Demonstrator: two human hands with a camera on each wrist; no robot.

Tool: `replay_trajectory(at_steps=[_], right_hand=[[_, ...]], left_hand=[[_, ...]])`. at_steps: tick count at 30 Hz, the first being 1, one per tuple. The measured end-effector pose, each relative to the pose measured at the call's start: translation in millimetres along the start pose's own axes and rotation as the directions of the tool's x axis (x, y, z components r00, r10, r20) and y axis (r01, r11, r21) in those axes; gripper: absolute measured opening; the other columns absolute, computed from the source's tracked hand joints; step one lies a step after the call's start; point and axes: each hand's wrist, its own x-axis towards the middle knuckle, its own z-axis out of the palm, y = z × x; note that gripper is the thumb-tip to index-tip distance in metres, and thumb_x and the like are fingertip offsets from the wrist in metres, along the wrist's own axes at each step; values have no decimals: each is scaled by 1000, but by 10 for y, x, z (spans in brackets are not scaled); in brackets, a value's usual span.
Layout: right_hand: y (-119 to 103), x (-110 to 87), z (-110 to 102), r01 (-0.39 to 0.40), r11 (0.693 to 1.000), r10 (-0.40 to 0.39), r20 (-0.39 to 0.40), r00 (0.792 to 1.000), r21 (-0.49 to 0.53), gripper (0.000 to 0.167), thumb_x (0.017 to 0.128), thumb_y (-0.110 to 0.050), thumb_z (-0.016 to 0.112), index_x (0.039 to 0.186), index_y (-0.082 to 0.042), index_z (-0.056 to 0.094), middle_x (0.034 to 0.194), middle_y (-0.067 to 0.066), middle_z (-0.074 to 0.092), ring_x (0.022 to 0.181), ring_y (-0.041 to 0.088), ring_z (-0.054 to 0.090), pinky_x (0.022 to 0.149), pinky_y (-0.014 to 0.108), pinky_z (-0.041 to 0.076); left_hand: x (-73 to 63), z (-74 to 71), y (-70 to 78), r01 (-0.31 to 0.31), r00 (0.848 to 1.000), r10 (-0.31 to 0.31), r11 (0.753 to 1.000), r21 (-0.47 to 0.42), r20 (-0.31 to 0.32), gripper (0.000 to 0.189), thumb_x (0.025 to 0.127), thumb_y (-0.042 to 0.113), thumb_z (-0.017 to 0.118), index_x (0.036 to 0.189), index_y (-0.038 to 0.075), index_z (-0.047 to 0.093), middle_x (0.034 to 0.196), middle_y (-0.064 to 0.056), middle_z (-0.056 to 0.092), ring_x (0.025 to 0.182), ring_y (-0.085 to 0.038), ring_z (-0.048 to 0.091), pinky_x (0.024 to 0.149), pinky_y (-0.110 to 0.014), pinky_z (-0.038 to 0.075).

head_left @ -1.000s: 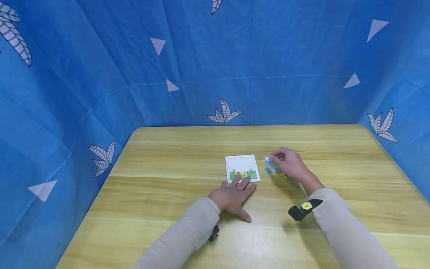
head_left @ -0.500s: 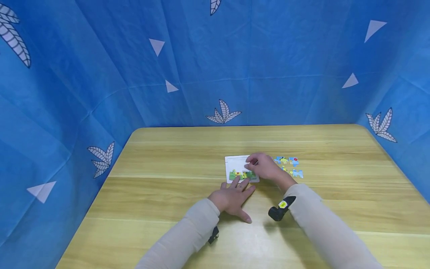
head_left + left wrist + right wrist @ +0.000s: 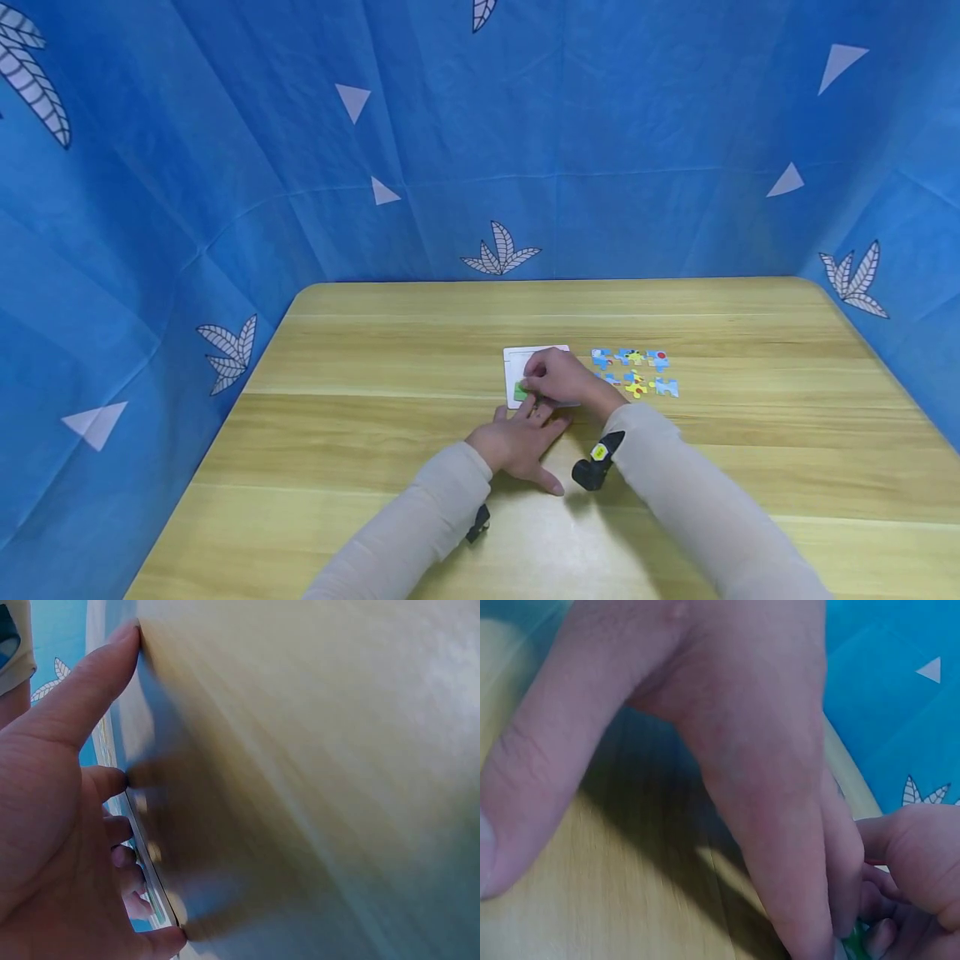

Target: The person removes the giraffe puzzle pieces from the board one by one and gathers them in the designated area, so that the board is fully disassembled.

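Note:
A square white puzzle tray (image 3: 513, 363) lies at the middle of the table, partly covered by both hands. Green puzzle pieces (image 3: 519, 392) show along its near side. My left hand (image 3: 517, 446) lies with spread, straight fingers, the tips at the tray's near edge; in the left wrist view its thumb (image 3: 97, 686) stretches along the tabletop. Over the tray, my right hand (image 3: 561, 377) has thumb and fingers drawn together on a puzzle piece, mostly hidden. In the right wrist view the right hand's curled fingers (image 3: 922, 859) meet a bit of green, with the left hand (image 3: 757, 765) large in front.
Right of the tray, several loose jigsaw pieces lie in two rows, among them a yellow piece (image 3: 636, 387) and a light blue piece (image 3: 665, 387). The wooden table (image 3: 757, 375) ends at a blue patterned curtain (image 3: 637, 167) behind and at the sides.
My right hand has gone left from the loose pieces to the tray, then farther left and down to its near row. The left hand has stayed in place.

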Motion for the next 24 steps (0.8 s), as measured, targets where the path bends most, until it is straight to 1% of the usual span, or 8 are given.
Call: replay_trajectory(at_steps=[3,8,14,20,24], right_hand=[[2,16,18,19,999,-19,-14,1000,-30,10,86,-18,66,85,-8,65,80,1,65,73,12,57,71,30,47],[-11,20,24,7,999,-7,-8,1000,-48,12,86,-20,67,84,-9,63,81,1,64,74,14,57,73,32,47],[-41,18,25,-19,1000,19,17,1000,-25,12,86,-19,67,84,-9,61,81,1,63,74,14,56,72,30,47],[-45,12,49,-54,999,54,-10,999,4,14,86,-19,67,86,-9,57,78,2,60,71,14,55,68,28,45],[-48,4,63,-59,998,61,-28,998,36,14,86,-17,67,87,-8,56,75,2,59,68,15,54,65,28,44]], left_hand=[[12,1,-2,0,1000,0,1000,-3,-2,98,74,75,56,152,30,16,160,3,1,146,-27,2,108,-57,23],[29,-3,-4,4,1000,-4,1000,0,6,98,75,75,55,152,31,15,160,3,0,146,-26,2,109,-57,23],[22,-19,2,8,1000,-8,1000,4,22,96,76,74,54,152,31,14,160,4,0,146,-24,0,109,-57,22],[6,-19,3,10,1000,-10,1000,5,18,95,77,73,54,152,32,13,160,4,0,146,-23,-1,110,-56,22],[5,-12,-1,9,1000,-9,1000,-1,17,95,77,73,54,152,32,13,160,4,-1,146,-23,-2,110,-56,21]])
